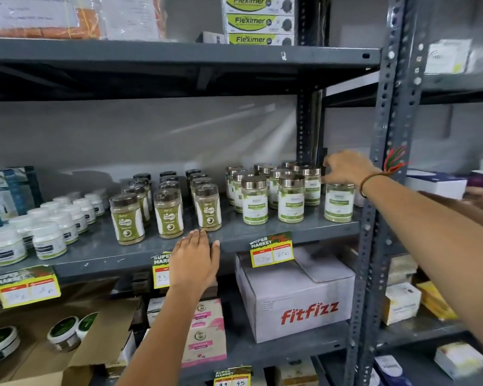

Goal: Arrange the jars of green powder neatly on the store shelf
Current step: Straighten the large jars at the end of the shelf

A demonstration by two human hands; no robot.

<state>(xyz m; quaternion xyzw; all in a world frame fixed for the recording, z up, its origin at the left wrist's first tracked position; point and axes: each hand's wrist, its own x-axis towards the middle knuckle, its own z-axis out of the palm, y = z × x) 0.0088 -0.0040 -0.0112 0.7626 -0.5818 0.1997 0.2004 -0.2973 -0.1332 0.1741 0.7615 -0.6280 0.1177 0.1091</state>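
the left hand point(194, 260) lies flat against the front lip of the grey shelf point(101, 246), fingers point(198, 238) spread wide and holding nothing, just below the front brown-lidded jars of green powder point(168, 213). behind that lip, on the shelf, these jars stand in three files running back. to their right on the shelf, the silver-lidded jars point(255, 200) cluster in rows. farther right, one lone jar point(339, 202) stands apart near the shelf's upright post point(385, 151). the right hand point(345, 168) rests on its lid, fingers curled down around the top. white tubs point(49, 240) fill the shelf's left end.
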